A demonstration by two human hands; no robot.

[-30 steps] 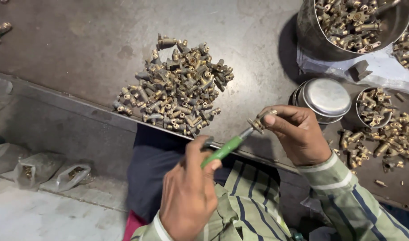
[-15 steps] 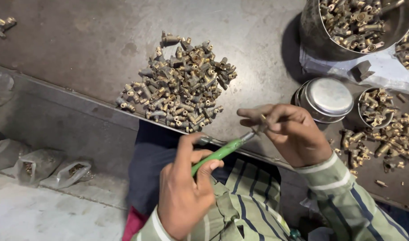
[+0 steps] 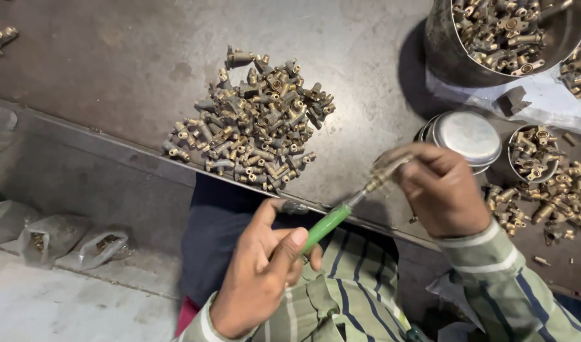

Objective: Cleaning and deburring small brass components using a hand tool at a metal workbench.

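Dark metal desk (image 3: 113, 76) carrying one central heap of brass fittings (image 3: 259, 120); all places below taken from that heap.

Containers:
- Up and right of the heap: large steel pot (image 3: 439, 57), filled near the rim with like brass fittings.
- Right of the heap: round steel tin (image 3: 466, 134), lid on, contents hidden.
- Further right: small steel cup (image 3: 532, 152), holding a few fittings, with loose fittings (image 3: 556, 196) scattered just below it.
- Below left of the heap, off the desk: clear plastic bags (image 3: 62, 240) on the floor, contents too small to tell.

Hands, below right of the heap:
- Right hand (image 3: 439, 190): fingers closed around a single brass fitting (image 3: 385, 166), blurred.
- Left hand (image 3: 259, 278): thumb and fingers pinching a green-handled screwdriver (image 3: 325, 225), tip meeting that fitting.

Change against a second ago: fitting formerly shown at the fingertips, now more covered by the right hand; left grip shifted along the handle. Judged as work on this one piece under way, not finished.
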